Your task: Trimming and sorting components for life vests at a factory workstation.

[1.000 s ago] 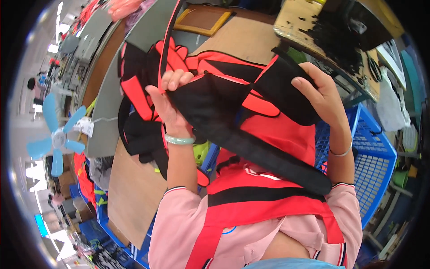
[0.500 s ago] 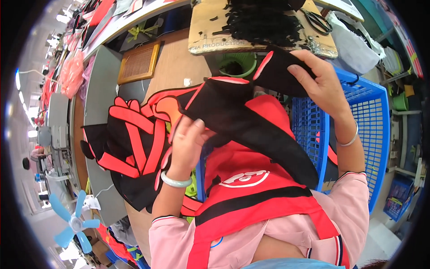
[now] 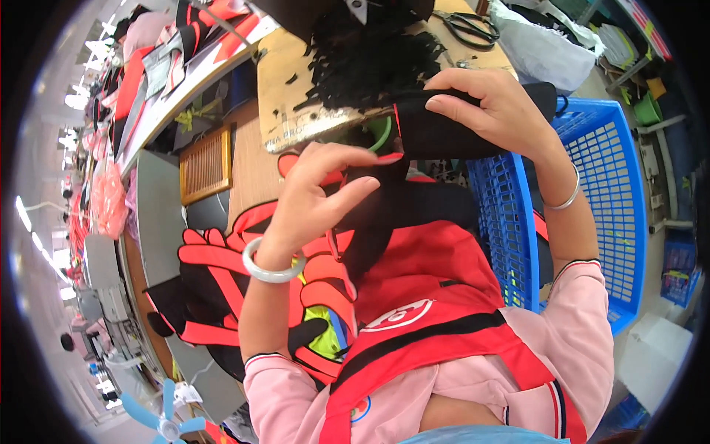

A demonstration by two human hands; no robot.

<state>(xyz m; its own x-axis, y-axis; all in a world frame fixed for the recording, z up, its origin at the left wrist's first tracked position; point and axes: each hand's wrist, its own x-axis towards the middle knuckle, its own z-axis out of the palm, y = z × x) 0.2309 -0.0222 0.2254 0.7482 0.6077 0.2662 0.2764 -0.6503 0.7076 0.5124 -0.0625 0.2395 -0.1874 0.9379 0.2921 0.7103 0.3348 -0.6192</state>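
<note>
Pink shirt [image 3: 558, 322] with short sleeves [image 3: 588, 285], red apron [image 3: 444, 255] with 1 black stripe [image 3: 421, 342], white left bangle [image 3: 270, 275], thin silver right bangle [image 3: 575, 191].

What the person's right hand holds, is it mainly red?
No, the right hand holds a black fabric piece, with only a thin red edge showing at its left end.

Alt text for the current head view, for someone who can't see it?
The person's right hand grips black fabric above a red apron; the left hand, thumb and fingers parted, is near it. Coral-and-black pieces lie left, a blue basket stands right, and black scraps cover part of a wooden board ahead.
</note>
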